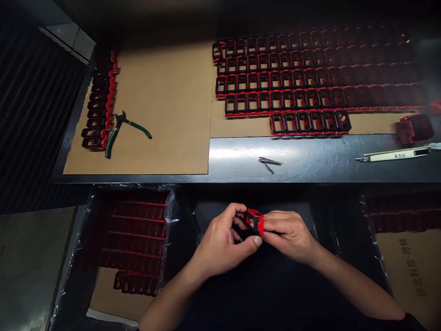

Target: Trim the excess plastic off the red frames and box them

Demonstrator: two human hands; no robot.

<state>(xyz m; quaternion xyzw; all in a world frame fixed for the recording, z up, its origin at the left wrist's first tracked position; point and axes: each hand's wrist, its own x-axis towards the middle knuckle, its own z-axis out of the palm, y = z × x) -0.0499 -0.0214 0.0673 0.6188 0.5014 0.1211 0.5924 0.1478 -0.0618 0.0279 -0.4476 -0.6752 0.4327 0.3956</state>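
Note:
A small red and black plastic housing (255, 221) is held up between both hands, in front of the bench edge. My left hand (229, 241) grips it from the left, with the thumb along its lower edge and the fingers curled at its upper side. My right hand (289, 234) pinches its right side, fingers pressed together. Beyond the hands, a tiny metal nipper (268, 162) lies on the bare metal of the bench. Farther left, green-handled cutting pliers (119, 128) rest spread on cardboard.
Rows of similar housings (275, 80) cover the bench's right cardboard (220, 124); another column (99, 105) stands at left. A pen marked A55 (396, 155) lies right, near a separate red piece (413, 128). Plastic-lined boxes of housings (138, 230) flank my lap.

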